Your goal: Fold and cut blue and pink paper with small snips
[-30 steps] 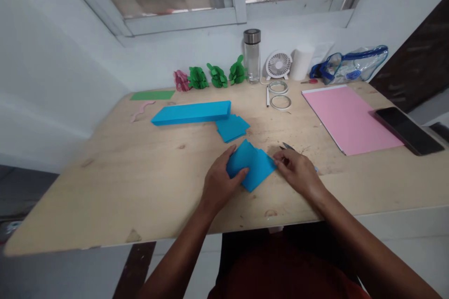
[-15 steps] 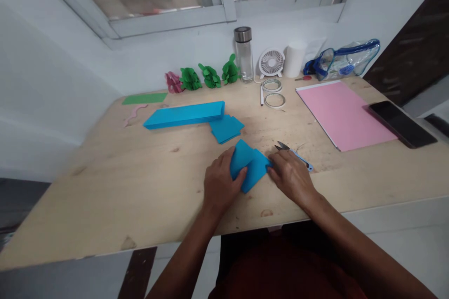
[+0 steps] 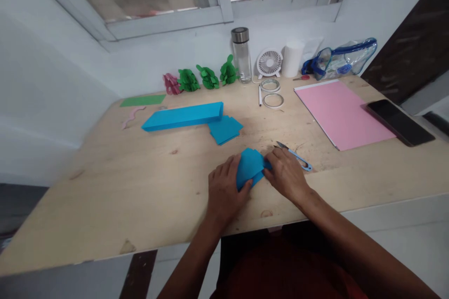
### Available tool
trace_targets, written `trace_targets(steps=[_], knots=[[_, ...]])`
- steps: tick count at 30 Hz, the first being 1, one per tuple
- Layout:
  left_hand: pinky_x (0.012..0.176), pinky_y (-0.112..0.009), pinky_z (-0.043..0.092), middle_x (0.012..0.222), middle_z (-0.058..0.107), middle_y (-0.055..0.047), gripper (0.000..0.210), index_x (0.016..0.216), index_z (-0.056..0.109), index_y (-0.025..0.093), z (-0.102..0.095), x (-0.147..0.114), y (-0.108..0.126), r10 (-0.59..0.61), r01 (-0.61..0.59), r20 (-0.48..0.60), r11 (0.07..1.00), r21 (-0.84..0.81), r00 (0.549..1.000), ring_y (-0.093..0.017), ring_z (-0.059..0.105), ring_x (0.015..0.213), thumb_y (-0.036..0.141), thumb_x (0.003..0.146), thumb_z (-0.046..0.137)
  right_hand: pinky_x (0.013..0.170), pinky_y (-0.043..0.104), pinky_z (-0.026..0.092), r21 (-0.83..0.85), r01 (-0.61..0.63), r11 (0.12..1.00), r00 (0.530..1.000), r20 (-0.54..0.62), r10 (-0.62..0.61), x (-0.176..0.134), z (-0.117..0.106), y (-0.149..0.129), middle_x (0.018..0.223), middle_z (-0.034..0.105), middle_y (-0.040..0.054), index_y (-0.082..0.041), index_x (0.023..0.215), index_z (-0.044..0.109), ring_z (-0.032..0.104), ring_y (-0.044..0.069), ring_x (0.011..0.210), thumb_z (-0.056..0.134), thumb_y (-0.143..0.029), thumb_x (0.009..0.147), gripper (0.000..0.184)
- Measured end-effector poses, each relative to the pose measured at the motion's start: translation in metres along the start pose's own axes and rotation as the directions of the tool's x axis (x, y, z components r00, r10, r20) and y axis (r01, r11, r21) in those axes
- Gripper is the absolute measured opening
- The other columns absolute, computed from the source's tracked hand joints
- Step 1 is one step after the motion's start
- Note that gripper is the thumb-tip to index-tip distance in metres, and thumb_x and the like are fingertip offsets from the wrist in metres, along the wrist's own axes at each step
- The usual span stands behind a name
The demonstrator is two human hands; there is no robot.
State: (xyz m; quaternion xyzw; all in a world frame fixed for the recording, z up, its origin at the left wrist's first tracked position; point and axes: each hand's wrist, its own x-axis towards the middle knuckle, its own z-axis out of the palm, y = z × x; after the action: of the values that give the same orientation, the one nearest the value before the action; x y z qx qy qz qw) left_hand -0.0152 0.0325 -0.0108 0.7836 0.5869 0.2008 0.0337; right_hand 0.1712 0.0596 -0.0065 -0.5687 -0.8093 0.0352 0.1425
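Blue paper (image 3: pixel 250 167) is lying on the bench (image 3: pixel 164 187) between two bare hands, touching both. From my remote post, I am gripping its left side with the left hand (image 3: pixel 226 189), fingers lying along the edge and thumb resting over the near part. With the right hand (image 3: pixel 286 173) I am pinching the right-hand corner; the knuckles are hiding the exact fingertip contact.

As for progress, I am judging this piece to be partly worked: its layers are overlapping, but the edges are not lining up and it is not lying fully flat. Beyond the left hand, a small stack of blue pieces (image 3: pixel 225 130) is sitting free, and past that a long folded blue strip (image 3: pixel 182 116) is lying with its end meeting the stack. Neither hand is touching those, and I am unable to tell whether they are finished.

In looks, the held paper is showing a plain bright blue, matt face with crisp, angular corners; a second layer is peeking out below the upper one, near the left thumb. Just beside the right hand, small scissors (image 3: pixel 304 166) with light blue handles are resting, their blades partly hidden behind the fingers.
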Motion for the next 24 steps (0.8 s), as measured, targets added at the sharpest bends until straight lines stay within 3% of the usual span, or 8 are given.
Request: trace_targets(steps=[12,19,24], knots=[[0.094,-0.046,0.038,0.129,0.055,-0.014,0.061,0.136,0.039,0.016,0.006,-0.004,0.001,0.019,-0.019,0.054,1.000,0.005,0.998,-0.031,0.049,0.114,0.039,0.082,0.056,0.075,0.036,0.037,0.222,-0.122,0.967,0.992,-0.016,0.129,-0.004,0.007,-0.002,0.086,0.064,0.0075,-0.019,0.082,0.059,0.055,0.024,0.084,0.059,-0.017,0.074,0.009],[0.095,-0.046,0.036,0.129,0.054,-0.014,0.059,0.136,0.039,0.017,0.007,-0.005,0.002,0.006,-0.005,0.040,1.000,-0.018,0.999,-0.030,0.048,0.116,0.041,0.084,0.054,0.069,0.031,0.041,0.508,-0.179,0.843,0.982,0.041,0.183,-0.003,-0.006,-0.014,0.079,0.065,0.0029,-0.019,0.081,0.060,0.058,0.018,0.076,0.058,-0.012,0.073,0.011],[0.096,-0.046,0.035,0.132,0.052,-0.014,0.060,0.137,0.038,0.018,0.006,-0.002,0.003,-0.010,0.012,0.081,1.000,-0.022,0.997,-0.031,0.047,0.117,0.039,0.084,0.054,0.078,0.036,0.047,0.654,-0.177,0.736,0.977,0.025,0.213,-0.004,-0.008,-0.006,0.092,0.069,0.0056,-0.020,0.095,0.062,0.063,0.020,0.085,0.057,-0.016,0.077,0.019]])
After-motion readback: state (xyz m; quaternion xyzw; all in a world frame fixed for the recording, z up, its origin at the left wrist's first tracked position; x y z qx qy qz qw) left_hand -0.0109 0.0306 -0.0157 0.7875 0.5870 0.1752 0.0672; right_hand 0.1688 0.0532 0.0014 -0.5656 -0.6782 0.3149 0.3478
